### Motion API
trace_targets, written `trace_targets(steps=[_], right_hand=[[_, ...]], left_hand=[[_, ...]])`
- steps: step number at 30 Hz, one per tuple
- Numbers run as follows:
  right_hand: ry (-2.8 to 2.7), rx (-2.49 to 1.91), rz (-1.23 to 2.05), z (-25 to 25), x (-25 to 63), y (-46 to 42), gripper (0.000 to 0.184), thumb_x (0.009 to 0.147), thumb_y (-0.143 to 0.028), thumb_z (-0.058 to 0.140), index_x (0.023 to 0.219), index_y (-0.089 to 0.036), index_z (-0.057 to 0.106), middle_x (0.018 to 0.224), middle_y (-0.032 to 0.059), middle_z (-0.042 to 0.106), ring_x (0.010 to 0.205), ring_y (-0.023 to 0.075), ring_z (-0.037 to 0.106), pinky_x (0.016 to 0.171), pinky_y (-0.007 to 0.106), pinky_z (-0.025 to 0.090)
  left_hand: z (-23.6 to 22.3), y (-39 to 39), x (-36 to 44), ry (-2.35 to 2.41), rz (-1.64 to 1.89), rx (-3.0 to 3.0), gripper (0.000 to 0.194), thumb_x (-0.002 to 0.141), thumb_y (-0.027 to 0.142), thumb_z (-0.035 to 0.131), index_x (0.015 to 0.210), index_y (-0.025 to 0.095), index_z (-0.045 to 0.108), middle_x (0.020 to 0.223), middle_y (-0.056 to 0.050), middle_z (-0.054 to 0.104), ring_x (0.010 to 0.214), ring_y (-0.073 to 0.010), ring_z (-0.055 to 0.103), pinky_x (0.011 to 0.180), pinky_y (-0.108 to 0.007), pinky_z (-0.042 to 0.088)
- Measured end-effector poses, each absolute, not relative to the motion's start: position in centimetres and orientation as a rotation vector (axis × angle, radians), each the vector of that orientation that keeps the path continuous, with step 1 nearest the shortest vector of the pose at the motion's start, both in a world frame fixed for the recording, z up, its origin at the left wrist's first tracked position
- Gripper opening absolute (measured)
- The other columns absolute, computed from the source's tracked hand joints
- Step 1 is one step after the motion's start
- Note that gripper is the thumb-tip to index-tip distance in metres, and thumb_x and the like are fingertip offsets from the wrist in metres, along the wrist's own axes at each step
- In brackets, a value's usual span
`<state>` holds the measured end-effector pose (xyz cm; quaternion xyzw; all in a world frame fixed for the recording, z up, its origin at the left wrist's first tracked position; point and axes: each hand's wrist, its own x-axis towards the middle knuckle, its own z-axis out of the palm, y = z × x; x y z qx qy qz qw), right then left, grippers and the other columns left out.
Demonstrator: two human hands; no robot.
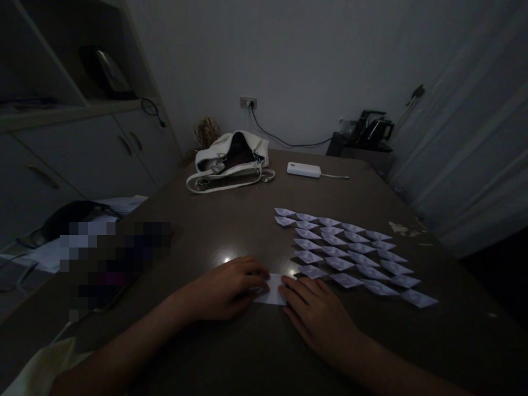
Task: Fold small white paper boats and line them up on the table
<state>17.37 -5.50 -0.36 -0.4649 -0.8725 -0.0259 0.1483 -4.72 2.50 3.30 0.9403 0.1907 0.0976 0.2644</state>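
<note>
You're resting L hand (pixel 237 285) & R hand (pixel 314 305) apart on opp. edges of the paper (pixel 274 290) on the desk (pixel 231 225); can't tell if pinching. Folded papers (pixel 339 264) are crowding fwd-R; open room's stretching fwd to bag (pixel 237 167).

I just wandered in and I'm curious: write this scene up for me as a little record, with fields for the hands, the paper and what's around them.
Left hand: fingers at the left end of the white paper
Right hand: fingers at the paper's right end
Paper in work: white, partly covered by the fingers
Folded paper pieces: many, pointed at the ends, laid in rows on the right of the table
Far side of table: white bag, gaping open; right of it, a white device with a short cable
Light: dim
</note>
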Motion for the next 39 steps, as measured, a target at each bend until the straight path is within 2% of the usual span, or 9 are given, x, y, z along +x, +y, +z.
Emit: trace_targets(steps=[8,15,20,31,39], right_hand=[[-2.513,-1.346,-0.047,-0.5,17.4,-5.6,0.028,0.084,-0.016,0.056,0.111,-0.014,0.061,0.117,0.0087,0.064,0.100,0.0257,0.059,0.083,0.042,0.049],[-2.513,-1.372,-0.035,-0.7,17.4,-5.5,0.031,0.083,-0.018,0.057,0.114,-0.015,0.060,0.116,0.0080,0.063,0.097,0.0255,0.059,0.082,0.042,0.050],[-2.516,-1.370,-0.020,-0.5,17.3,-5.5,0.033,0.082,-0.018,0.058,0.115,-0.015,0.059,0.116,0.0083,0.063,0.097,0.0258,0.058,0.082,0.042,0.050],[-2.520,-1.371,-0.010,-0.5,17.3,-5.5,0.032,0.083,-0.018,0.057,0.115,-0.015,0.060,0.119,0.0085,0.062,0.098,0.0260,0.058,0.082,0.043,0.050],[-2.516,-1.354,-0.056,-0.3,17.2,-5.4,0.031,0.081,-0.017,0.060,0.112,-0.015,0.061,0.117,0.0078,0.064,0.094,0.0255,0.059,0.080,0.041,0.051]], left_hand=[[3.4,2.4,-4.5,0.547,0.262,2.553,0.023,0.087,0.012,0.046,0.103,0.018,0.062,0.108,-0.009,0.059,0.100,-0.0213,0.054,0.086,-0.033,0.045],[2.7,1.7,-3.6,0.689,0.186,2.698,0.035,0.091,0.024,0.043,0.126,0.017,0.048,0.109,-0.011,0.056,0.099,-0.0243,0.051,0.088,-0.040,0.043],[2.0,1.3,-3.0,0.722,0.165,2.783,0.038,0.092,0.031,0.043,0.128,0.019,0.046,0.108,-0.011,0.054,0.098,-0.0256,0.050,0.085,-0.042,0.043],[2.0,1.1,-2.9,0.773,0.145,2.780,0.040,0.093,0.033,0.042,0.131,0.020,0.044,0.112,-0.011,0.051,0.102,-0.0265,0.047,0.087,-0.043,0.042],[2.4,1.1,-2.9,0.818,0.154,2.760,0.037,0.094,0.032,0.040,0.128,0.022,0.048,0.112,-0.011,0.051,0.103,-0.0258,0.048,0.088,-0.043,0.041]])
